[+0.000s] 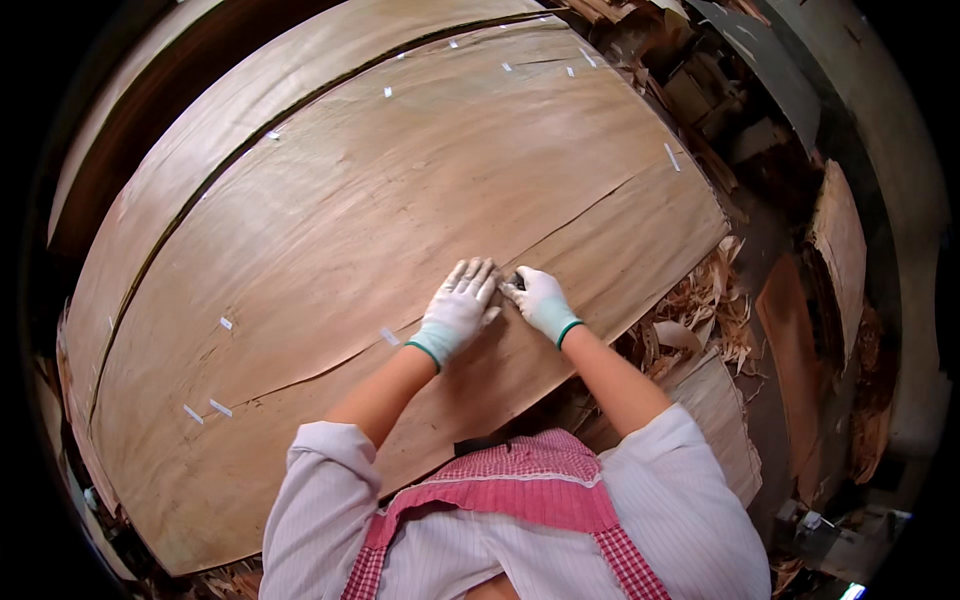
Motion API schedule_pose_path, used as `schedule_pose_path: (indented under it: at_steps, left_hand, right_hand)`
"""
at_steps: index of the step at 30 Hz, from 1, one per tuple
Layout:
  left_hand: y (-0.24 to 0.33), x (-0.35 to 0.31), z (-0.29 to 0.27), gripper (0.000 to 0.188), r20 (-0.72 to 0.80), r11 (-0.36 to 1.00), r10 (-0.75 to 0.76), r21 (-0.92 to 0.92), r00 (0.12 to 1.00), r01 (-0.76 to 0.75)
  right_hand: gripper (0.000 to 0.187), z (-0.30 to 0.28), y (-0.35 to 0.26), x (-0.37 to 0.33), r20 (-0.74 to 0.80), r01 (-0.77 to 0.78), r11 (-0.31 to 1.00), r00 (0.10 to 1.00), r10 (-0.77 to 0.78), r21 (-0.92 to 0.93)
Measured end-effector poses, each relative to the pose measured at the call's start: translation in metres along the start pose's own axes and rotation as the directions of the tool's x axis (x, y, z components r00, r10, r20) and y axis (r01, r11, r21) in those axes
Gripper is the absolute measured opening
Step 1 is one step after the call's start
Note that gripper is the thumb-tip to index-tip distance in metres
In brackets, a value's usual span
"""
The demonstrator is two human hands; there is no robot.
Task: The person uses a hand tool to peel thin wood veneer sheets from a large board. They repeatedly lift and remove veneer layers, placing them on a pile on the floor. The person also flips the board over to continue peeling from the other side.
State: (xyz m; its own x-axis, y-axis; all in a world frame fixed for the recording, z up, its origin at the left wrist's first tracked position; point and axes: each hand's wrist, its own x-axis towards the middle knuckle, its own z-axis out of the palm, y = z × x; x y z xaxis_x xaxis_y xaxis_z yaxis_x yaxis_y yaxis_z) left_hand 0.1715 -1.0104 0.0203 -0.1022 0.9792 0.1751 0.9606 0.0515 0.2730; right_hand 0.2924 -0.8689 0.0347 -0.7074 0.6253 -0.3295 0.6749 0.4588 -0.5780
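single head view, looking steeply down from above onto a veneer sheet [400, 220], close over forearms entering from the near edge; fisheye bending at the rim.

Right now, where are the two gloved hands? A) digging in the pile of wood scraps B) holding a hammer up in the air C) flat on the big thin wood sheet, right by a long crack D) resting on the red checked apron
C: the left hand and the right hand both press side by side on the wood sheet, at the long crack running across it.
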Motion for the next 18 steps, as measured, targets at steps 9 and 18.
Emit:
schedule_pose_path:
  at_steps: [9, 18]
  left_hand:
    - [0.029, 0.086, 0.017, 0.058, 0.007, 0.994, -0.081, -0.072, 0.997, 0.082]
    - [0.003, 0.092, 0.007, 0.044, 0.014, 0.956, -0.22, -0.197, 0.975, 0.219]
  right_hand:
    - [0.033, -0.048, 0.044, 0.06, -0.214, -0.027, 0.992, 0.977, -0.001, -0.127]
    - [0.021, -0.115, 0.028, 0.113, -0.052, 0.066, 0.989, 0.996, -0.073, -0.129]
